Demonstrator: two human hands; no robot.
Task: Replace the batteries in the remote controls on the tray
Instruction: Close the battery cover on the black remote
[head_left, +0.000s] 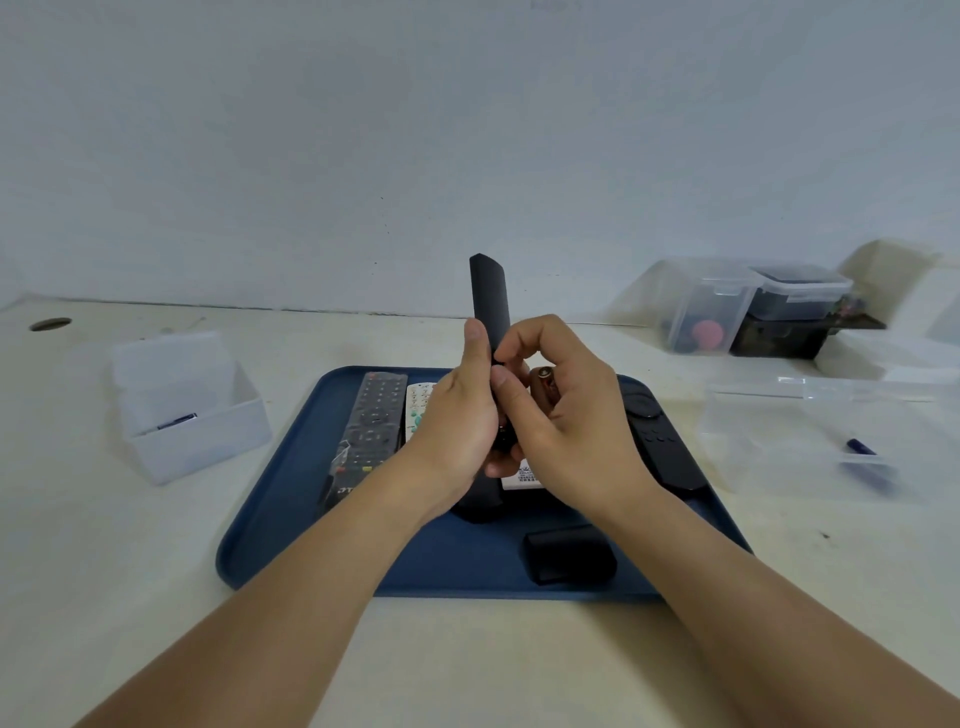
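A person's left hand (457, 415) grips a slim black remote (488, 301) above a blue tray (270, 499), fingers curled round its lower half, thumb pressed along its edge. The remote stands nearly upright, its long axis vertical, top end pointing up and slightly away. The right hand (566, 415) pinches the remote's right edge with thumb and forefinger while its curled fingers hold a battery (545, 379).
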